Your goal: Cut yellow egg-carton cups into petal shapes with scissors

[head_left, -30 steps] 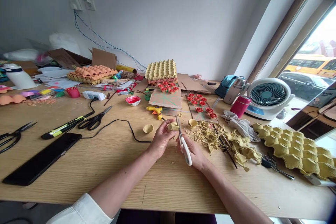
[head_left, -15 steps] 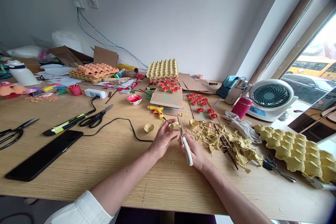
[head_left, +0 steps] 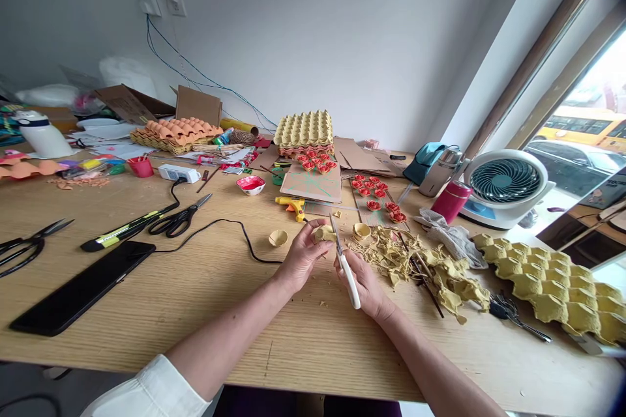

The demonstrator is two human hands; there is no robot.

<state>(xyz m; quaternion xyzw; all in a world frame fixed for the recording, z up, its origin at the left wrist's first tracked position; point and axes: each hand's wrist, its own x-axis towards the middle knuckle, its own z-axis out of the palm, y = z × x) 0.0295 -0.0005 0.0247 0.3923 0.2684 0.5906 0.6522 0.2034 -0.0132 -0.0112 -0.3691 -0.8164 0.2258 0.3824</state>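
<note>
My left hand [head_left: 300, 259] is closed round a small yellow egg-carton piece [head_left: 323, 233], held just above the wooden table [head_left: 195, 287]. My right hand [head_left: 364, 283] grips white-handled scissors [head_left: 345, 262], whose blades point up beside the piece. Two trimmed yellow cups [head_left: 278, 238] [head_left: 361, 230] sit on the table either side of my hands. A heap of yellow carton scraps [head_left: 415, 260] lies just right of my right hand.
A yellow egg tray [head_left: 552, 280] lies at the right edge near a white fan [head_left: 506, 186] and a red flask [head_left: 452, 201]. Red paper roses [head_left: 374, 195], a yellow glue gun [head_left: 292, 206], stacked egg trays [head_left: 303, 130], black scissors [head_left: 178, 221] and a black phone [head_left: 83, 287] are spread around.
The view has shifted slightly. My hands, the carton piece and the scissors stay almost where they were.
</note>
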